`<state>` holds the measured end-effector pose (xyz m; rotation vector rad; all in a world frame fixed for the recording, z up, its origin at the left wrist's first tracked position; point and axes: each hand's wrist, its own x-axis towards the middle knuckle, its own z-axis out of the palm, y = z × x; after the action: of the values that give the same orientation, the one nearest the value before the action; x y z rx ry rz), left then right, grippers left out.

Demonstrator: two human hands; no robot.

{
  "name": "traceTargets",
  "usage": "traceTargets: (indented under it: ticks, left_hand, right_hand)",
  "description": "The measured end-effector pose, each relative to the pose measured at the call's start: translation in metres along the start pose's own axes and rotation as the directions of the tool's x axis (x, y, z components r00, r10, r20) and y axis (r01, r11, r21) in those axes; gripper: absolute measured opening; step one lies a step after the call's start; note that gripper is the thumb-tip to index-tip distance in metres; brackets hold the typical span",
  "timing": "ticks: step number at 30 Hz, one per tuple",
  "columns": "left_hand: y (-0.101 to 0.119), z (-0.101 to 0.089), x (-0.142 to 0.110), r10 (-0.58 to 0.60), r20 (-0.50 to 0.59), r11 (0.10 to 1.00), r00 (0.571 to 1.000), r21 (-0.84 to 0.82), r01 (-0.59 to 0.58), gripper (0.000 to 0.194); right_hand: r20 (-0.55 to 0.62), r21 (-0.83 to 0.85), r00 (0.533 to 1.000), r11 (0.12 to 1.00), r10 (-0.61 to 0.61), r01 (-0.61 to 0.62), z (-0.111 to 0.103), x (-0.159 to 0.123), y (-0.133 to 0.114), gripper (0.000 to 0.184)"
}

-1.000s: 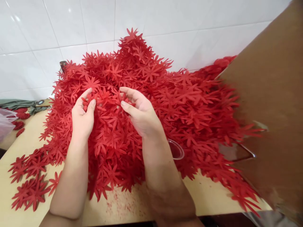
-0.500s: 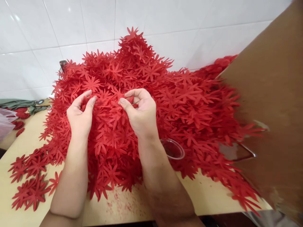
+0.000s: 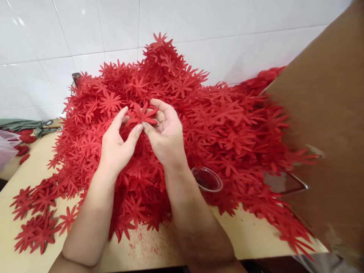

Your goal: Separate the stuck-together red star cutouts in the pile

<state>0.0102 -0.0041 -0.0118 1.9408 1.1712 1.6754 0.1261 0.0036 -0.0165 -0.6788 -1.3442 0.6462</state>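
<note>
The right hand [image 3: 167, 138] pinches a red flower-shaped cutout [image 3: 141, 113] held above a heap of similar cutouts [image 3: 227, 127] on the worktop [image 3: 241, 231]. The left hand [image 3: 117, 146] curves at its other side, thumb at the near petals and forefinger apart; whether it grips too, I cannot tell.

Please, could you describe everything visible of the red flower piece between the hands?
The red flower piece is star-like, with narrow, tapering petals spreading from its middle. It looks thin, perhaps cloth or foam. It is spread open and tilted, before the pile of similar pieces. The right hand appears to pinch its near edge; the left hand is close beside it, but whether it touches is unclear.
</note>
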Motion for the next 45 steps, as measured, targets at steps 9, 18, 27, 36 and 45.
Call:
traceTargets:
  ticks: [9,18,27,36,45]
  left_hand:
    - [0.007,-0.002,0.006,-0.091,-0.001,0.950,0.996,-0.300,0.087,0.016]
    - [0.000,-0.005,0.008,-0.077,-0.111,0.936,0.991,-0.350,0.034,0.021]
    - [-0.004,-0.015,0.012,-0.095,-0.195,0.968,0.976,-0.249,0.044,0.018]
    - [0.000,-0.004,0.003,-0.110,0.031,0.982,0.993,-0.154,0.113,0.023]
    - [0.004,-0.004,0.007,-0.133,0.046,0.942,0.990,-0.306,0.141,0.039]
  right_hand:
    - [-0.055,0.067,0.994,0.994,0.091,-0.087,0.009,-0.004,-0.009,0.027]
    - [-0.024,-0.021,1.000,1.000,-0.002,0.002,0.002,-0.001,-0.009,0.023]
    - [-0.091,-0.338,0.987,0.937,-0.132,0.094,-0.023,0.006,-0.007,0.025]
    - [0.197,0.078,0.974,0.988,0.115,-0.132,0.001,-0.002,-0.015,0.037]
    - [0.126,0.162,0.984,0.976,0.125,-0.145,-0.001,0.002,-0.007,0.037]
